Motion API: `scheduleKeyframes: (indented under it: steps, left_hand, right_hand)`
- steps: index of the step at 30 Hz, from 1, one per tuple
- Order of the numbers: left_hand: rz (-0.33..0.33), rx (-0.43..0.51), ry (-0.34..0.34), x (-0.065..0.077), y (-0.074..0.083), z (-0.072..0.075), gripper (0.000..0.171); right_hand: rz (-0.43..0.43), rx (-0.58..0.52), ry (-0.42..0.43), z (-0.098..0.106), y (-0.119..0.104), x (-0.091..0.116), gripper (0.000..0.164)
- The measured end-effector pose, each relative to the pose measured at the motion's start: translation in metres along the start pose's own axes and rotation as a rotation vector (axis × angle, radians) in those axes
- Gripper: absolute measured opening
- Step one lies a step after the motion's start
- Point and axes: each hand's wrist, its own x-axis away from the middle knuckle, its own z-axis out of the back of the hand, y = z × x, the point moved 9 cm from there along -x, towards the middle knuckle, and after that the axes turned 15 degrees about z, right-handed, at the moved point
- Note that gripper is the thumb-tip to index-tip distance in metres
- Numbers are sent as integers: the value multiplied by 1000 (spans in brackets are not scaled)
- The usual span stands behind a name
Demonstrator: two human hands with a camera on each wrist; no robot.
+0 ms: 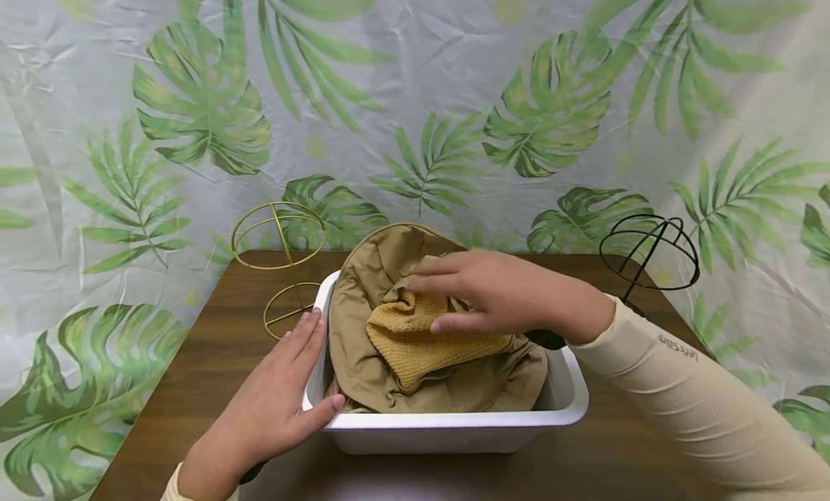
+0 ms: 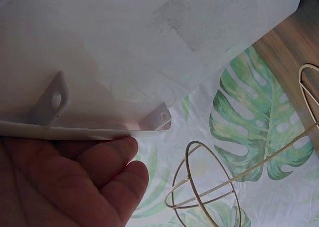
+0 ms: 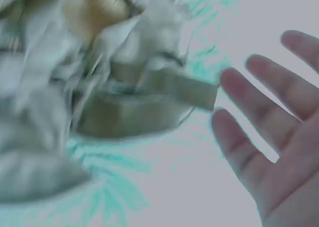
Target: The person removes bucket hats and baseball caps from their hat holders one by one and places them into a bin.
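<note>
A white plastic tub [image 1: 421, 419] holds a tan fabric hat [image 1: 363, 342] with a wide brim, and a mustard knitted piece [image 1: 415, 342] lies bunched on top of it. My left hand [image 1: 272, 393] rests along the tub's left rim, fingers extended and thumb over the front corner. In the left wrist view its fingers [image 2: 119, 157] touch the rim from outside. Over the knitted piece reaches my right hand [image 1: 480, 288], fingers stretched out to the left. The right wrist view is blurred, with spread fingers [image 3: 259, 112] beside tan cloth [image 3: 129, 117].
A gold wire stand [image 1: 279, 234] is behind the tub on the left. At the back right, a black wire stand [image 1: 648, 252] rises beside my forearm. The dark wooden table [image 1: 214, 342] backs onto a leaf-print curtain [image 1: 421, 90].
</note>
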Motion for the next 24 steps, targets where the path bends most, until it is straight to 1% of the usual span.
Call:
scheduleKeyframes:
  steps: [2,3,5,8,11,14,16,18,24]
  left_hand:
    - [1,-3,0,-1,0,0,87]
    - [4,-6,0,-1,0,-1,87]
    - [4,-7,1,-1,0,-1,87]
    - [3,-13,9,1,0,0,87]
    - [9,-11,4,3,1,0,86]
    - [16,-7,-4,3,2,-2,86]
    - [13,-9,-1,3,2,-3,85]
    - [7,-12,6,2,3,-2,85]
    - [-8,-13,23,1,1,0,86]
  right_hand:
    - [1,22,52,11,10,3,61]
    - [-5,21,63,14,16,5,63]
    - [-25,4,55,16,29,7,69]
    - [-62,-32,3,10,48,8,76]
    - [-101,-70,-77,-6,66,9,80]
    - [-133,-110,-144,-22,78,13,84]
    - [-133,-132,-161,-29,79,17,86]
    - [-126,-126,-173,-34,78,20,88]
    - [-86,-48,-214,-48,67,23,97]
